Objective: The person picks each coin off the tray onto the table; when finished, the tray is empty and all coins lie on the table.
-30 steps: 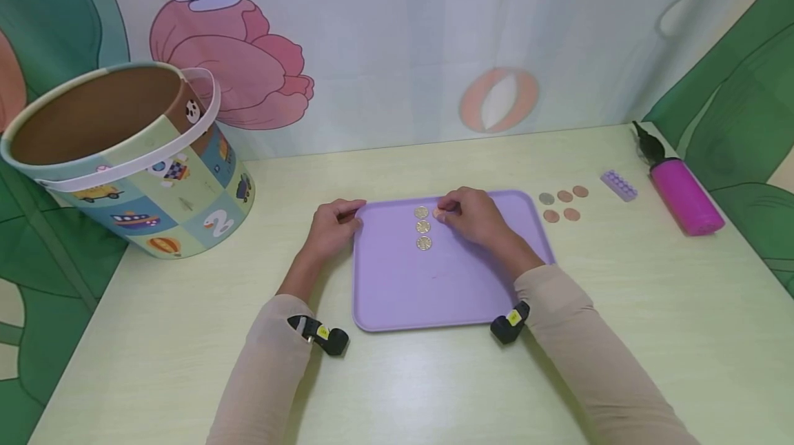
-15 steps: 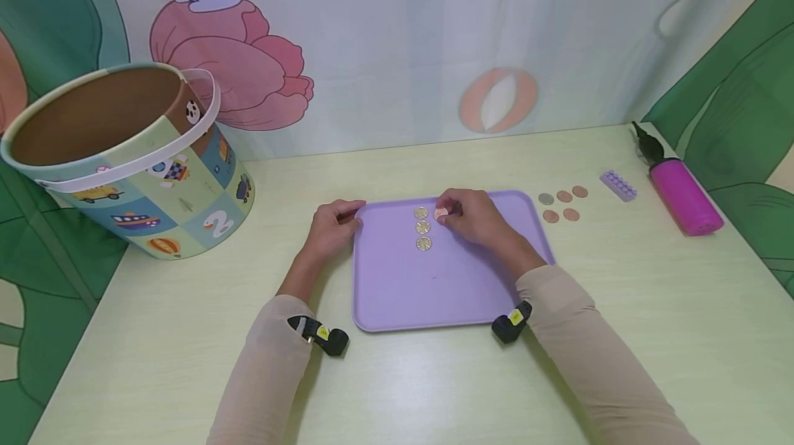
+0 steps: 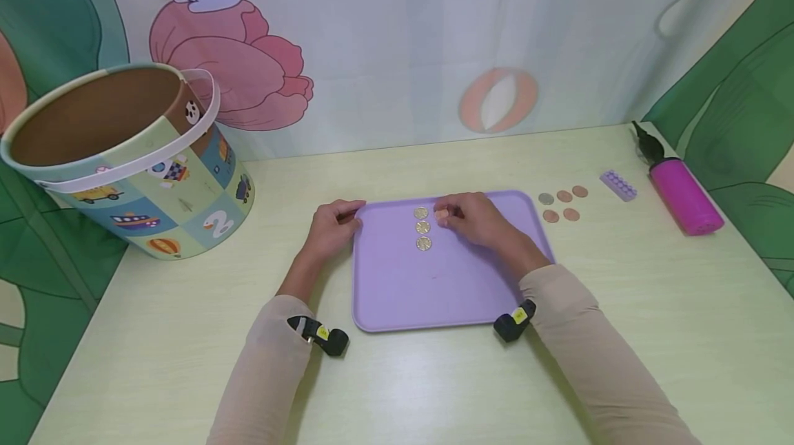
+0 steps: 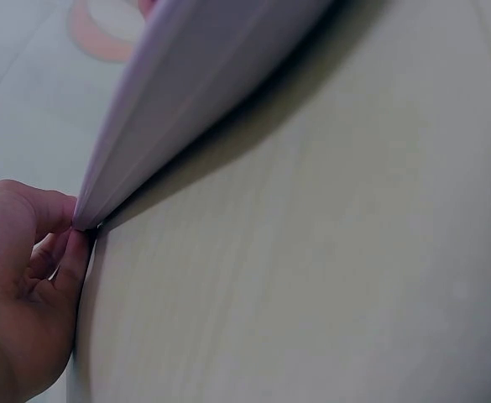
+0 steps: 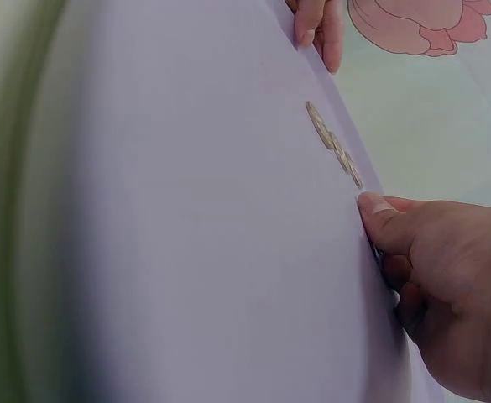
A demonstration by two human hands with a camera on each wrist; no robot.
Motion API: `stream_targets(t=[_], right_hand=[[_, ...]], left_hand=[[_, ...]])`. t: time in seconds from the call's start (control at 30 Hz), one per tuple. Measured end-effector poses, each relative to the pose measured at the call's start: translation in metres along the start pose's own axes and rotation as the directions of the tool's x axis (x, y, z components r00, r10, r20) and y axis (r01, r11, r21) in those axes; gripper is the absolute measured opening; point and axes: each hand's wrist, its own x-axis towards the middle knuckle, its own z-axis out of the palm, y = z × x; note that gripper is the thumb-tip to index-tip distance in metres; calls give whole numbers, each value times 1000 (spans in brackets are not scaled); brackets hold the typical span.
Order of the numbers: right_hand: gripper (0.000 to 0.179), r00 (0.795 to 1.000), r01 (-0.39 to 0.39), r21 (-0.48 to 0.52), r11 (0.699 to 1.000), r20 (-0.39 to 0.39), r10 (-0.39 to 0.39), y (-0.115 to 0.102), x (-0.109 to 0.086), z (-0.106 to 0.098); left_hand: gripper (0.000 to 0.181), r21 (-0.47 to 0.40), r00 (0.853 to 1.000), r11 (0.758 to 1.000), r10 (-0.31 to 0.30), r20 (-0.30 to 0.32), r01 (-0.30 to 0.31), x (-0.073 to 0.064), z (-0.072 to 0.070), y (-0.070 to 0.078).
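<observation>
A flat lilac tray [image 3: 428, 293] lies on the table with three gold-coloured coins [image 3: 423, 227] in a column near its far edge. At its far left corner, my left hand [image 3: 333, 226] pinches the rim between thumb and finger; the left wrist view shows that grip [image 4: 31, 285] from the side. Over the tray, just right of the topmost gold coin, my right hand [image 3: 474, 218] pinches a copper coin [image 3: 441, 214], mostly covered by the fingertips. In the right wrist view, thumb and fingers are low at the tray surface beside the gold coins [image 5: 336, 147].
Right of the tray lie several copper coins [image 3: 571, 214] and one silver coin [image 3: 546, 198]. Beyond them are a purple toy brick [image 3: 618, 185] and a pink hand pump [image 3: 685, 195] with a black nozzle. A large patterned bucket [image 3: 167, 183] stands at the left.
My right hand has shifted very slightly toward me, and its fingertips now cover more of the copper coin. The left hand and the gold coins have stayed in place.
</observation>
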Motion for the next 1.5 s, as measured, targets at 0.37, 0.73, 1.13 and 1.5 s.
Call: stream_targets(t=[0.37, 0.73, 1.13, 1.5], right_hand=[[27, 1000, -21, 60, 998, -10, 22, 8, -2, 1], [33, 998, -13, 153, 988, -59, 22, 12, -12, -5], [32, 990, -78, 203, 976, -102, 100, 17, -21, -26], [33, 975, -94, 229, 969, -173, 136, 33, -34, -48]], left_hand=[[40, 0, 1000, 1000, 6, 0, -6, 0, 0, 1], [40, 0, 1000, 1000, 14, -2, -14, -1, 0, 1], [40, 8, 999, 999, 31, -10, -31, 0, 0, 0], [40, 6, 1000, 1000, 15, -9, -15, 0, 0, 0]])
